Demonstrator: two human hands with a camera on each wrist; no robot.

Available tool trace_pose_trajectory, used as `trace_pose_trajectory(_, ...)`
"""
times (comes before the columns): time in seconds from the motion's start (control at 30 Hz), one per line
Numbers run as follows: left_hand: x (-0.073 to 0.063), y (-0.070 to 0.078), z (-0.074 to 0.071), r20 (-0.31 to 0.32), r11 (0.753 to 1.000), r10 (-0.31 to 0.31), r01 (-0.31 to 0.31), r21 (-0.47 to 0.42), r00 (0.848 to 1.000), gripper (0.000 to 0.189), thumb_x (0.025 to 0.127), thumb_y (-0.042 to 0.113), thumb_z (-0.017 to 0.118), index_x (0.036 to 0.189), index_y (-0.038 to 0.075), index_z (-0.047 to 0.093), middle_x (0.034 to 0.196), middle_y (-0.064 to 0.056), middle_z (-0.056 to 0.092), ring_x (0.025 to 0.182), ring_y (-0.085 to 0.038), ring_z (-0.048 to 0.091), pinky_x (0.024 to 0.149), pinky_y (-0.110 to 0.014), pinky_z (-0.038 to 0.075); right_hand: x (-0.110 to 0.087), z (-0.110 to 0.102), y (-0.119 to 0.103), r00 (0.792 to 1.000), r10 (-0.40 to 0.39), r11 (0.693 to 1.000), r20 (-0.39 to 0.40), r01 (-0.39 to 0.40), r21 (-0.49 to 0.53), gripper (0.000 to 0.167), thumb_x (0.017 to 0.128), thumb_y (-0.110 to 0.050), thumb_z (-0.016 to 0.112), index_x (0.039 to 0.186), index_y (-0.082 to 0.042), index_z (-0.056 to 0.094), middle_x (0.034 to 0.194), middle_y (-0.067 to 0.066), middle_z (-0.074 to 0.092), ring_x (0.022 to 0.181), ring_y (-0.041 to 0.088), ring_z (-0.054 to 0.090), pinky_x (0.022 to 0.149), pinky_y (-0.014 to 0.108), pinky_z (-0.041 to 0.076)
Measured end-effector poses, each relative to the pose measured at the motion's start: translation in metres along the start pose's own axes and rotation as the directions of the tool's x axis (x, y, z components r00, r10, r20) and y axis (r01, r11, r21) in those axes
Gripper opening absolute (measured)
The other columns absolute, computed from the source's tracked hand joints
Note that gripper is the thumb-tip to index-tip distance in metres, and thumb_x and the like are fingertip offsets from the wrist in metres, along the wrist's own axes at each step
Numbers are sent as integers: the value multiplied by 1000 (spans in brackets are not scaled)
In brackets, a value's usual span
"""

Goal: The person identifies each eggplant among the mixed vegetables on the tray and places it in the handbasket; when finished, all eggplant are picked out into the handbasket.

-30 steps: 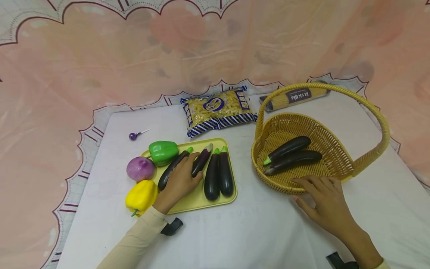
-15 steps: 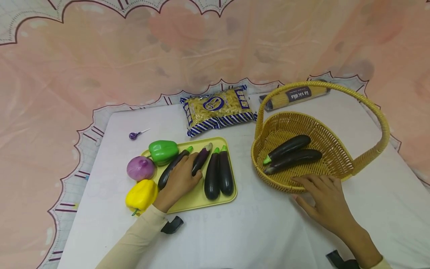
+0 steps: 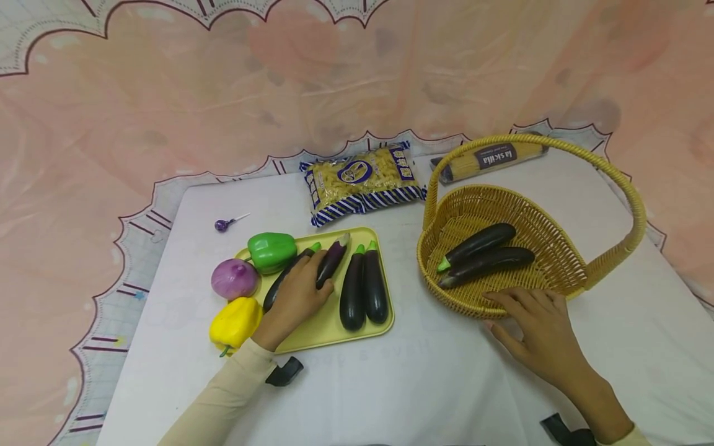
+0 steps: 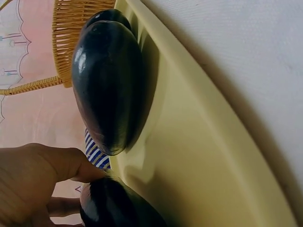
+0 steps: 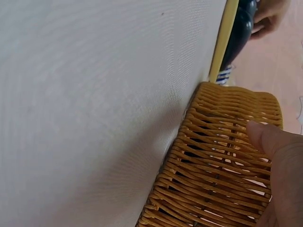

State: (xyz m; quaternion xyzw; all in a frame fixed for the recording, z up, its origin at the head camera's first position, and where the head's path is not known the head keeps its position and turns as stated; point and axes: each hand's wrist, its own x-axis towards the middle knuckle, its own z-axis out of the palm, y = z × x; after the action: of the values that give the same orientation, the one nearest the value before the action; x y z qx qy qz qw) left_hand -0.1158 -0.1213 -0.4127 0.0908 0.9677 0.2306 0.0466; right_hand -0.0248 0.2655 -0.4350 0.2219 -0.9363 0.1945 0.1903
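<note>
My left hand [image 3: 297, 296] grips a dark eggplant [image 3: 331, 262] with a pale tip, on the yellow tray [image 3: 318, 339]. In the left wrist view the thumb presses near the rounded end of that eggplant [image 4: 111, 203]. Another eggplant [image 3: 284, 277] lies partly hidden under the hand, to its left. Two green-stemmed eggplants [image 3: 352, 291] lie side by side on the tray's right. My right hand [image 3: 541, 337] holds the near rim of the wicker basket [image 3: 453, 303], thumb outside, fingers over the edge. Inside the basket rest two eggplants [image 3: 488, 266].
A green bell pepper [image 3: 271, 252], a purple onion [image 3: 234, 279] and a yellow bell pepper [image 3: 237, 323] sit at the tray's left. Behind are a pasta bag [image 3: 362, 183], a spaghetti pack [image 3: 491, 160] and a lollipop [image 3: 222, 225]. The basket's tall handle [image 3: 636, 210] arches over it.
The eggplant in my left hand has shifted slightly left, away from the two on the tray's right. My right hand has stayed on the basket rim.
</note>
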Motion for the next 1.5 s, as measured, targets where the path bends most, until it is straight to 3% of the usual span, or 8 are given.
trace_pose_trajectory(0.3,1,4,-6,-42,999,36,-37,-9,998,61,89,18,65,144,2,46,131,-22,56,102,-35,59,86,-53,49,-1,0,0,1000,11,1000,14,-11,-7,42,80,-31,75,118,-13,67,103,6,64,95,31,55,82,50,30)
trace_pose_trajectory(0.77,-1,13,-16,-69,998,64,-65,-9,996,59,88,18,66,143,4,48,111,-19,61,83,-30,55,70,-42,49,-1,0,0,1000,17,1000,7,-17,-3,41,82,-33,75,116,-13,67,103,6,65,94,30,54,84,51,30)
trace_pose_trajectory(0.97,-1,16,-18,-52,998,65,-66,-10,997,60,89,18,67,144,5,47,113,-19,60,84,-29,55,71,-40,50,-1,0,0,1000,9,1000,-2,-9,-4,39,85,-37,72,116,-13,67,103,6,65,92,30,54,84,51,30)
trace_pose_trajectory(1.5,-2,29,-18,-49,996,86,-87,-20,995,61,90,20,68,145,10,47,117,-16,61,86,-28,57,72,-41,51,-2,2,0,1000,14,1000,-6,-14,1,40,81,-33,76,115,-12,68,104,7,65,94,30,55,84,49,30)
